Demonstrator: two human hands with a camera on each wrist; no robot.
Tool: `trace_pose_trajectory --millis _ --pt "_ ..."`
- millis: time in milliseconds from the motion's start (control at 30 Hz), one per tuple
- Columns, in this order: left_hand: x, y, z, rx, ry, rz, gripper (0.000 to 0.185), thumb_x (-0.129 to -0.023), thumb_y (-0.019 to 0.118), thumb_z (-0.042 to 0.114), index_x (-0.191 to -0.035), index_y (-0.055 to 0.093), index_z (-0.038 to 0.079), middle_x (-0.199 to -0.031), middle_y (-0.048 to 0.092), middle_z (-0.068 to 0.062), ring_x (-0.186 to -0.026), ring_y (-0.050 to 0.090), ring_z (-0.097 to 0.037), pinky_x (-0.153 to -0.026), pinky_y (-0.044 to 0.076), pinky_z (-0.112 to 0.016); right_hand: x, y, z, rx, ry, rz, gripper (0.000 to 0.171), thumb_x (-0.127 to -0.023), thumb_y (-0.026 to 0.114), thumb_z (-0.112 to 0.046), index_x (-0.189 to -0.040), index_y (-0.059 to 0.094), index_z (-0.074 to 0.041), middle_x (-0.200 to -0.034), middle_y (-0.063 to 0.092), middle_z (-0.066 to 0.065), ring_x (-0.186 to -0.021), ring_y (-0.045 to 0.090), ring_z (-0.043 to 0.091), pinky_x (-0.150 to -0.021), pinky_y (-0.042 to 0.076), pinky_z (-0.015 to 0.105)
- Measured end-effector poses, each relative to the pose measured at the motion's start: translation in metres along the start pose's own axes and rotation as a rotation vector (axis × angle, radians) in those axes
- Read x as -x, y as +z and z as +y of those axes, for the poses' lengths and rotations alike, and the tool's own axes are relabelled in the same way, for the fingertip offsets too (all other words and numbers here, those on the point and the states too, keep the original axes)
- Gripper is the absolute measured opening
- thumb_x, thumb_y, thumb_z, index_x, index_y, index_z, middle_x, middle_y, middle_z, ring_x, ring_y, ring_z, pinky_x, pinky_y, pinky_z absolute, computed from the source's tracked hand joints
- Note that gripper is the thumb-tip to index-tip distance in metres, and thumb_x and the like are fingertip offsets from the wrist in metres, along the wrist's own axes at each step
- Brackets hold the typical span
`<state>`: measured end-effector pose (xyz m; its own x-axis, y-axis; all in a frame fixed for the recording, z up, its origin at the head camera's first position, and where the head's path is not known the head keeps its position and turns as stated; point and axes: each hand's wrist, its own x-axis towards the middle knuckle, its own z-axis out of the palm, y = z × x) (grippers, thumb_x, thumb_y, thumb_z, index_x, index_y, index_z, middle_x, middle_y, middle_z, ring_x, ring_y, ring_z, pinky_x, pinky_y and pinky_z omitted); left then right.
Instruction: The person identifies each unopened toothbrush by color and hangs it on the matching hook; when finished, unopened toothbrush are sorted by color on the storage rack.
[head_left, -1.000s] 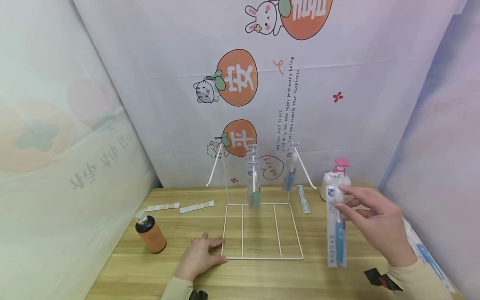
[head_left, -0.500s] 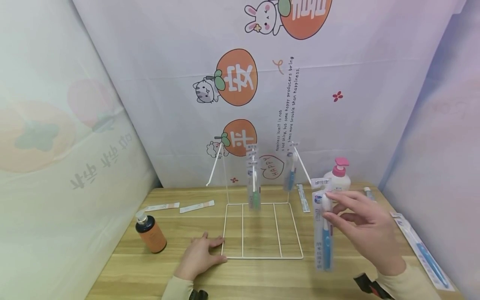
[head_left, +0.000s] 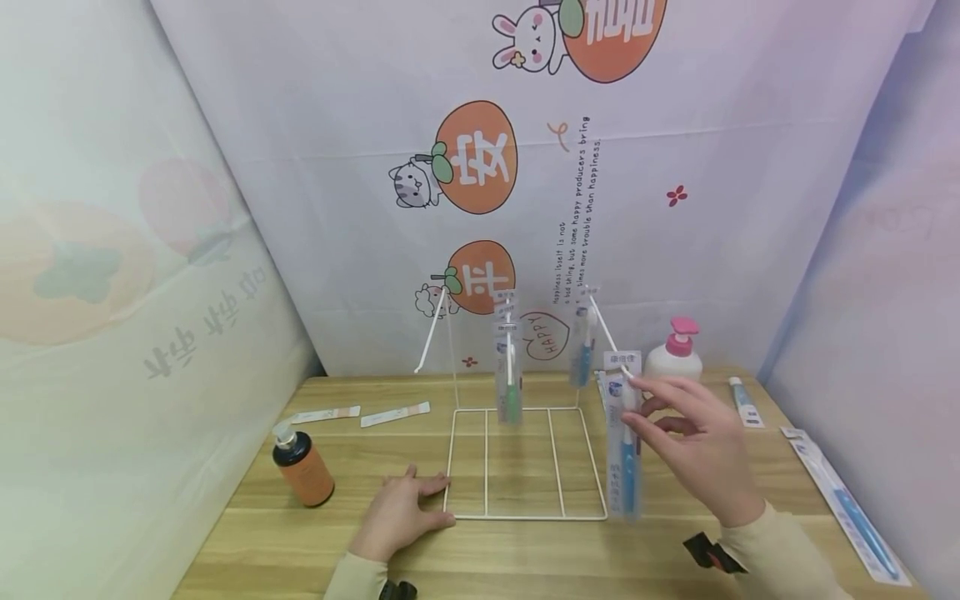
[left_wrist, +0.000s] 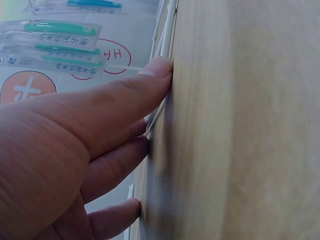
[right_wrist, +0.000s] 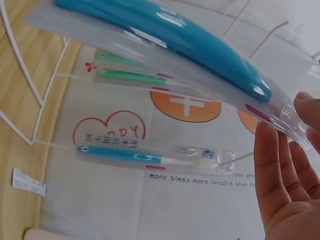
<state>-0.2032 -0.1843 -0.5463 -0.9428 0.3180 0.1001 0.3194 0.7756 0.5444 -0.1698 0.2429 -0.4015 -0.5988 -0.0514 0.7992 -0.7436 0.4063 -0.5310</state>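
Observation:
My right hand (head_left: 693, 442) pinches a packaged blue toothbrush (head_left: 627, 475) near its head, and the pack hangs upright below the fingers. Its top tab overlaps the front tip of the rack's right hook (head_left: 602, 323); I cannot tell whether the hook passes through the hole. Further back on that hook hangs another packaged blue toothbrush (head_left: 585, 354). Packaged green toothbrushes (head_left: 513, 400) hang from the middle hook. My left hand (head_left: 401, 512) rests at the front left corner of the white wire rack (head_left: 525, 517), thumb and fingertips touching the wire and table (left_wrist: 250, 130).
The left hook (head_left: 430, 333) carries nothing. An orange pump bottle (head_left: 306, 475) stands at left, a white bottle with a pink pump (head_left: 673, 358) at back right. Flat packets (head_left: 395, 414), a small tube (head_left: 746, 404) and another packaged toothbrush (head_left: 847, 504) lie on the table.
My right hand has carried the packaged blue toothbrush leftward to the right hook's front end. The left hand stays at the rack's corner.

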Motion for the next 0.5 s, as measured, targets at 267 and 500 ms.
trace_pose_trajectory --millis 267,500 --pt "0.0 0.0 0.001 0.007 0.001 0.004 0.061 -0.08 0.094 0.048 -0.133 0.08 0.02 -0.133 0.076 -0.002 -0.142 0.05 -0.056 -0.111 0.024 -0.088 -0.015 0.015 0.022 0.105 -0.036 0.012 0.055 -0.076 0.089 0.019 -0.125 0.077 -0.002 -0.116 0.072 0.009 -0.089 0.071 0.009 -0.068 0.061 0.016" --pt "0.001 -0.001 0.002 0.008 -0.007 -0.001 0.061 -0.081 0.094 0.047 -0.133 0.079 0.02 -0.134 0.075 -0.001 -0.143 0.05 -0.055 -0.112 0.025 -0.087 -0.032 0.028 0.045 0.165 -0.08 0.061 0.048 -0.081 0.084 0.017 -0.124 0.076 -0.002 -0.112 0.074 0.011 -0.092 0.068 0.004 -0.074 0.06 0.015"
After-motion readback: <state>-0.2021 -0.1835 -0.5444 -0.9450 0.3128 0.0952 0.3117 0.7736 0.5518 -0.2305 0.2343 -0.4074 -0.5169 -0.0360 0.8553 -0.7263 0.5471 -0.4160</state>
